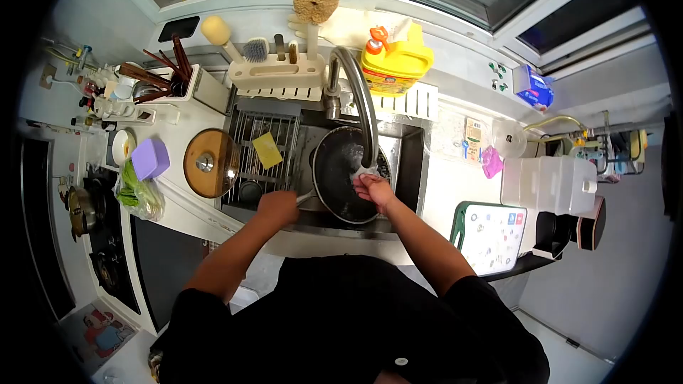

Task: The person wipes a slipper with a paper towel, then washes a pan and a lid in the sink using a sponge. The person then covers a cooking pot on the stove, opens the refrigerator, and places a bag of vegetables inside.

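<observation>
A dark round frying pan [343, 178] sits in the metal sink [409, 178], its inside wet and shiny. My left hand [279, 208] is closed around the pan's handle [306, 197] at the sink's left. Over the pan's right side is my right hand [373, 190], fingers curled together right at the end of the curved faucet [366, 117]. Something whitish shows at those fingertips; I cannot tell whether it is water or a held thing. Left of the pan, a yellow sponge cloth [267, 151] lies on the metal drying rack [245, 131].
A wooden lid with a glass edge [206, 163] rests left of the sink, near a purple container [149, 158] and bagged greens [142, 195]. Behind stand a brush holder [274, 75] and a yellow jug [398, 64]. A cutting board [491, 237] lies on the right counter.
</observation>
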Demonstrator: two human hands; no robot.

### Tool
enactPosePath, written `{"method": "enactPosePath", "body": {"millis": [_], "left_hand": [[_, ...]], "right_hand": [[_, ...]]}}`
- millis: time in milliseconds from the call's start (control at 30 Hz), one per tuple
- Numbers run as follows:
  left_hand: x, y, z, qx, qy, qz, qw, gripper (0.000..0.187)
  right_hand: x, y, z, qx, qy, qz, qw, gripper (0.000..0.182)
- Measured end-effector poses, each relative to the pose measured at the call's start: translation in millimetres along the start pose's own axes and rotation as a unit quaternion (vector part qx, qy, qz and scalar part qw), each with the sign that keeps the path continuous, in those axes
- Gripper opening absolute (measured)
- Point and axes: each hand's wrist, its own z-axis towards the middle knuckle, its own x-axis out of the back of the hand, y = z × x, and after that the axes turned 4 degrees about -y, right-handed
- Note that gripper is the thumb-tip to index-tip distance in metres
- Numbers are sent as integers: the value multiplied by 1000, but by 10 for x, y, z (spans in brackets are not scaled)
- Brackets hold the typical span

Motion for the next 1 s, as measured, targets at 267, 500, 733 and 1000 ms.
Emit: {"method": "enactPosePath", "body": {"millis": [267, 500, 733, 1000], "left_hand": [[390, 425, -75, -45, -231, -216, 948, 30], [84, 502, -378, 37, -273, -534, 800, 10], [-39, 555, -633, -34, -204, -442, 873, 20], [-351, 264, -810, -50, -38, -290, 955, 37]], "right_hand": [[26, 109, -306, 55, 17, -33, 998, 26], [-182, -342, -1034, 373, 48, -333, 865, 15], [-99, -369, -1260, 344, 44, -356, 868, 15], [47, -62, -977, 262, 38, -273, 925, 24]]}}
